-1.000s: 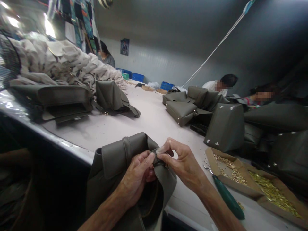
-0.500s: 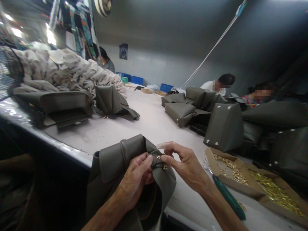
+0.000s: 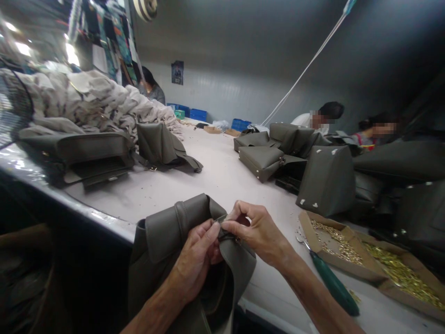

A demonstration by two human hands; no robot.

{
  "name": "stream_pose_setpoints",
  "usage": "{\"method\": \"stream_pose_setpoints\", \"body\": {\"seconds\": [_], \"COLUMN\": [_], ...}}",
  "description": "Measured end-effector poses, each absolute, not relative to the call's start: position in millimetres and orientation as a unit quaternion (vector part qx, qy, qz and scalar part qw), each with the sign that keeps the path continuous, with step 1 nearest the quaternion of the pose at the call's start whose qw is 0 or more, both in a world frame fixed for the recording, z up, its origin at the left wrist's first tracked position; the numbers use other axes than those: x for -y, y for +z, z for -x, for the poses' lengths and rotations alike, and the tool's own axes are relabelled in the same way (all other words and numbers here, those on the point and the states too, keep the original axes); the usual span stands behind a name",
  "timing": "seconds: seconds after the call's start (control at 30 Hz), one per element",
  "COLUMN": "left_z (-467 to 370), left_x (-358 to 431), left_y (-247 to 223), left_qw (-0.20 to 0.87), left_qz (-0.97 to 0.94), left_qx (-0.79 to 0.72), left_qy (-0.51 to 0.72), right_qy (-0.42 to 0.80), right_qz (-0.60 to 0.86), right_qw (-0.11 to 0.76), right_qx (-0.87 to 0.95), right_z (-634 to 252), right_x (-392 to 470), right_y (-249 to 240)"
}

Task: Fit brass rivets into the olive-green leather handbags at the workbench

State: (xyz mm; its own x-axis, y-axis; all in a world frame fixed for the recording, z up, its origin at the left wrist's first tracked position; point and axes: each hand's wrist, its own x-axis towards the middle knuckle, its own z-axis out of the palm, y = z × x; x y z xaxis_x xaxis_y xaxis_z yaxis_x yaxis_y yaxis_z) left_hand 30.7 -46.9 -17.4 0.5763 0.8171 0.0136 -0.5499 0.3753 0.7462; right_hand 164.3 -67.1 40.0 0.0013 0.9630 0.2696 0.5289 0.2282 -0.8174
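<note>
A dark olive bag (image 3: 165, 236) stands at the near edge of the table, its opening facing me and to the right. My left hand (image 3: 198, 255) grips the bag's edge near a strap end, thumb on top and fingers partly inside. Against its fingertips, my right hand (image 3: 250, 227) pinches the same spot with thumb and forefinger. Fingers cover most of the small metal fittings there. A green-handled hook tool (image 3: 333, 284) lies right of my right forearm, beside a cardboard tray of small gold pieces (image 3: 370, 272).
More olive bags are piled at the right (image 3: 327, 181) and two sit at the left (image 3: 95, 150). Crumpled pale fabric (image 3: 93, 99) is heaped behind those. A fan stands at the far left. Blue bins (image 3: 198, 115) and several people are farther back.
My right thumb and forefinger have closed together at the strap end, covering the gold fitting that showed before. My left hand keeps its hold on the bag.
</note>
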Motion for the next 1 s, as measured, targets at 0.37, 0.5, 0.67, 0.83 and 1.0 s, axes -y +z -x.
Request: {"method": "stream_pose_setpoints", "body": {"seconds": [0.37, 0.5, 0.67, 0.83, 1.0], "left_z": [-30.6, -30.6, -31.4, -35.2, -35.0], "left_x": [53.4, 53.4, 51.8, 52.7, 53.6], "left_y": [-14.3, -13.6, -18.8, -20.9, -16.6], "left_qw": [0.8, 0.799, 0.785, 0.78, 0.785], "left_qz": [-0.384, -0.397, -0.397, -0.394, -0.386], "left_qx": [-0.186, -0.181, -0.207, -0.204, -0.201], "left_qy": [0.422, 0.415, 0.428, 0.442, 0.441], "right_qy": [0.265, 0.282, 0.235, 0.118, 0.175], "right_qz": [0.516, 0.507, 0.549, 0.639, 0.631], "right_qw": [0.476, 0.421, 0.382, 0.44, 0.484], "right_qx": [0.662, 0.697, 0.705, 0.62, 0.581], "right_z": [-168.5, -178.6, -173.8, -152.7, -151.9], "right_x": [81.1, 77.2, 73.0, 77.8, 81.9], "right_y": [30.2, 43.1, 47.1, 27.0, 20.9]}}
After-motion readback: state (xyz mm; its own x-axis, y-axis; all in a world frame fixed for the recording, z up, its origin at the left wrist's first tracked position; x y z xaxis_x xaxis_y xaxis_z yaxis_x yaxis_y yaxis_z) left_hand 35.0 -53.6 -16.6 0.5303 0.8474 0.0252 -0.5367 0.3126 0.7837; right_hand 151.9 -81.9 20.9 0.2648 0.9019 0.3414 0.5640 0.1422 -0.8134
